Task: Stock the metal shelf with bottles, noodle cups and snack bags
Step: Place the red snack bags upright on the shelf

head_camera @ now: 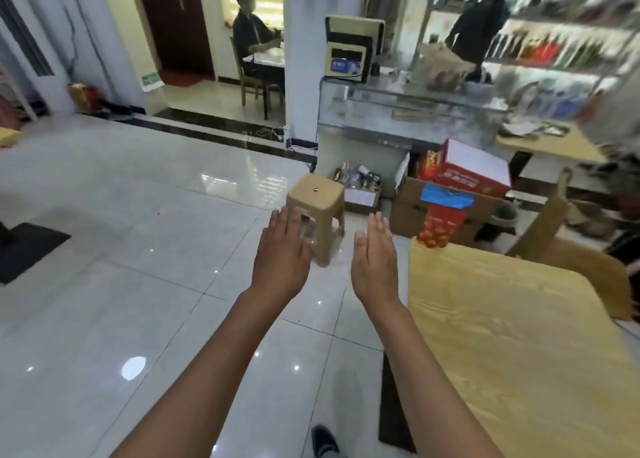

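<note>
Metal shelf (568,35) far beyond empty outstretched hands (329,253)

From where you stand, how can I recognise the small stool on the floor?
Find the glass counter across the tiled floor. In front of its left corner, left of the cardboard boxes, stands the plastic stool. It alone is plain beige, with a small hole in its square top.
</note>
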`<act>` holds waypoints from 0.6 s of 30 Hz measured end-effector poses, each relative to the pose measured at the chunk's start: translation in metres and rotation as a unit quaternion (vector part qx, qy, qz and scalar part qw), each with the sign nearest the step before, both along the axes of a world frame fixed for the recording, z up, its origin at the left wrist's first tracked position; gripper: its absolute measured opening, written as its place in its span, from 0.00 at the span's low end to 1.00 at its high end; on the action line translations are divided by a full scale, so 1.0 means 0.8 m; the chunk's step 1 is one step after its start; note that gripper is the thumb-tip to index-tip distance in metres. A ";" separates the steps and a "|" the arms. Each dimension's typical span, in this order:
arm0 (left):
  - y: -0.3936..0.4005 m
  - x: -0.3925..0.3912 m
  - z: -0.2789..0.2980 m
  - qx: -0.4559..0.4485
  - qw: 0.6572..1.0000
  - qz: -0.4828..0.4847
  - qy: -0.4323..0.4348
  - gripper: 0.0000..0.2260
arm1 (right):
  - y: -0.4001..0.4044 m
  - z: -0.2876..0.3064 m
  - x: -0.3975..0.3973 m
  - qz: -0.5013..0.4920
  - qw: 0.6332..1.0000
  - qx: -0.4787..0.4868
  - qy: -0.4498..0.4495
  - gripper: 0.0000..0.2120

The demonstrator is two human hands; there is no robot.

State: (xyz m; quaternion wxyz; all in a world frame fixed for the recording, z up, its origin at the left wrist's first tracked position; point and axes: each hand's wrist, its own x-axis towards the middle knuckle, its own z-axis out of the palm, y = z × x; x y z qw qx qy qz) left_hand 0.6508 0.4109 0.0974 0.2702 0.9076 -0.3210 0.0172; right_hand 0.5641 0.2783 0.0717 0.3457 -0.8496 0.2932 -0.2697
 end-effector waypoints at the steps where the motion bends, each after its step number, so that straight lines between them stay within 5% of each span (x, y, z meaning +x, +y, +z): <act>1: -0.029 -0.001 -0.002 -0.002 1.000 -0.017 0.005 0.25 | -0.030 -0.006 -0.003 -0.019 1.000 0.004 0.006 0.25; 10: -0.249 0.012 -0.048 0.039 0.990 -0.132 0.027 0.25 | -0.253 -0.078 0.001 -0.141 0.984 0.010 0.104 0.27; 18: -0.315 0.060 -0.087 0.074 0.985 -0.149 0.054 0.26 | -0.409 -0.140 0.058 -0.117 0.963 -0.007 0.244 0.30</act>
